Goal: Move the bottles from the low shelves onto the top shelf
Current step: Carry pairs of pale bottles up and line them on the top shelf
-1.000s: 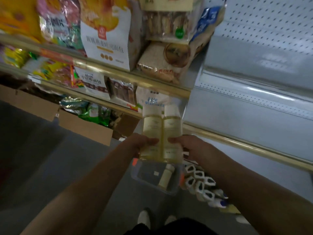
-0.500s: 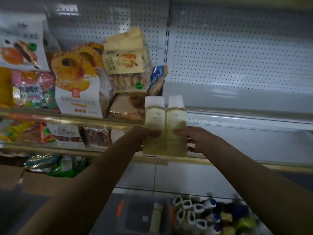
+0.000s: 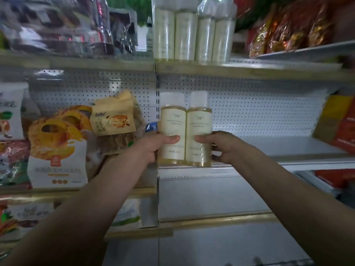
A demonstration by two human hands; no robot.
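Note:
Two pale yellow bottles with white caps stand upright side by side in the air in front of the middle shelf. My left hand (image 3: 156, 145) grips the left bottle (image 3: 172, 120), thumb across its label. My right hand (image 3: 221, 145) grips the right bottle (image 3: 199, 120) the same way. Above them, several matching bottles (image 3: 194, 33) stand in a row on the top shelf (image 3: 249, 69), just right of the upright post.
Snack bags (image 3: 57, 143) crowd the middle shelf on the left. Dark packets (image 3: 57, 25) fill the top shelf's left side and red and gold bags (image 3: 288, 25) its right. The white middle shelf (image 3: 278, 148) lies behind the bottles, with red packs (image 3: 343, 129) at the far right.
Both hands have lifted the two bottles from near the floor bin up to the middle shelf's height. The view has tilted up, bringing the top shelf and its bottles into sight.

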